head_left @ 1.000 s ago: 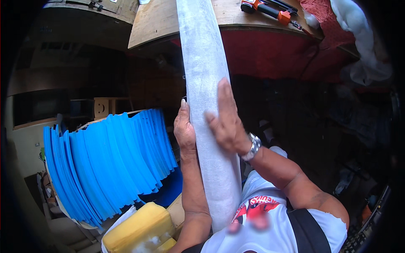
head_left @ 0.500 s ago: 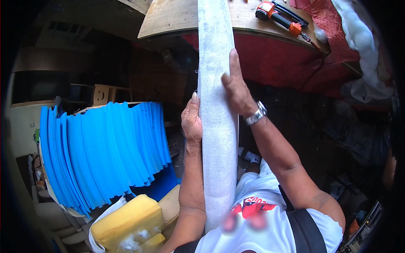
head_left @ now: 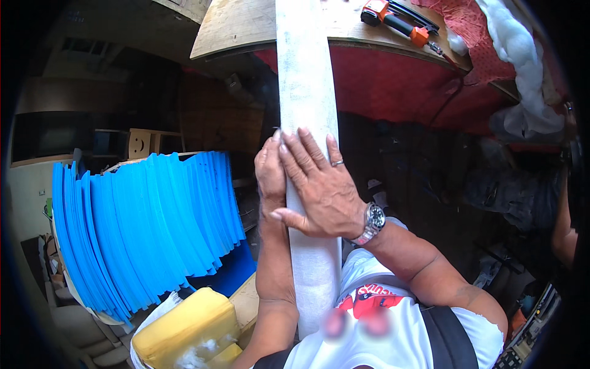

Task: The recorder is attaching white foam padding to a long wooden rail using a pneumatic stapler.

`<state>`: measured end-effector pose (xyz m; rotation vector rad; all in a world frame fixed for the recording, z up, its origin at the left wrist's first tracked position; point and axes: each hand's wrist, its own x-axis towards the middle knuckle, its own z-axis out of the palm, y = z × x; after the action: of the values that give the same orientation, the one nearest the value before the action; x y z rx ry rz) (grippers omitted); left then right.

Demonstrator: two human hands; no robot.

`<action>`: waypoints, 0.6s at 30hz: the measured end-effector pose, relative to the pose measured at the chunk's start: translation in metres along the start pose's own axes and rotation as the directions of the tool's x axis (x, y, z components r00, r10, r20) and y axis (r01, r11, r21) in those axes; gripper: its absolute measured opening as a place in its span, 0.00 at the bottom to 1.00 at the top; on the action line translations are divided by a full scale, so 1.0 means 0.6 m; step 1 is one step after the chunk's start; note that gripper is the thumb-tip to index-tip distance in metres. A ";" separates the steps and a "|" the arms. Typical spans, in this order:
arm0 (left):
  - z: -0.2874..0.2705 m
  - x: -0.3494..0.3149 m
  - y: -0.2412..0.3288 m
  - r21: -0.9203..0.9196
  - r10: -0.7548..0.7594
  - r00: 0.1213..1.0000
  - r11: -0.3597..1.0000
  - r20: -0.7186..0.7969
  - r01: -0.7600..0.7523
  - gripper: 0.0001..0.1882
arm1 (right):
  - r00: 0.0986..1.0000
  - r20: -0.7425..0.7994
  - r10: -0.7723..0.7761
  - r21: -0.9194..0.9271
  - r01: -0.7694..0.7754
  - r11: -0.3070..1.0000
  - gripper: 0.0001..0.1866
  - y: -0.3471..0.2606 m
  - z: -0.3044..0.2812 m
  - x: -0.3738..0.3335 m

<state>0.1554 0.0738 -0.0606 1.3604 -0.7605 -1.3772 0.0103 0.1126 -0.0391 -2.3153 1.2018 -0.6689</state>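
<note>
Grey cloth-covered strip [head_left: 314, 270] ran from lower centre to the top edge. My right hand [head_left: 319, 194] lay flat across it, fingers straight, clasping nothing; my left hand [head_left: 270, 175] met its left edge, hidden fingers, closure uncertain. Judged risk: lopsided pressing could skew the strip or wrinkle its cloth. Yellow foam [head_left: 187, 326] sat lower left, blue sheets [head_left: 153, 227] beyond; wooden table [head_left: 239, 27] at top, orange-black tool [head_left: 399, 24] upper right; room dim.

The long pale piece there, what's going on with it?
Someone's right hand lies flat across the long pale piece, while the left hand is against its left edge. Its far end reaches over a wooden table, where an orange and black tool lies. Blue sheets and a yellow block sit off to the left.
</note>
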 end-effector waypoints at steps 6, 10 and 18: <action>0.006 0.042 0.027 -0.089 -0.116 0.988 0.988 0.103 0.126 0.41 | 0.999 -0.017 -0.028 0.073 0.029 0.997 0.50 -0.016 0.005 -0.007; -0.010 0.056 0.004 -0.011 -0.114 0.985 0.993 0.132 0.116 0.34 | 0.996 -0.076 -0.054 0.193 0.068 0.979 0.45 -0.001 0.012 -0.017; 0.051 0.041 -0.014 0.105 0.063 0.979 0.991 0.193 -0.085 0.29 | 0.866 -0.361 -0.347 0.184 0.431 0.884 0.26 0.257 0.020 0.157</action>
<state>0.1275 0.0469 -0.0712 1.2854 -1.0196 -1.4366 -0.0311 -0.0450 -0.1186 -2.2961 0.6995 -1.3081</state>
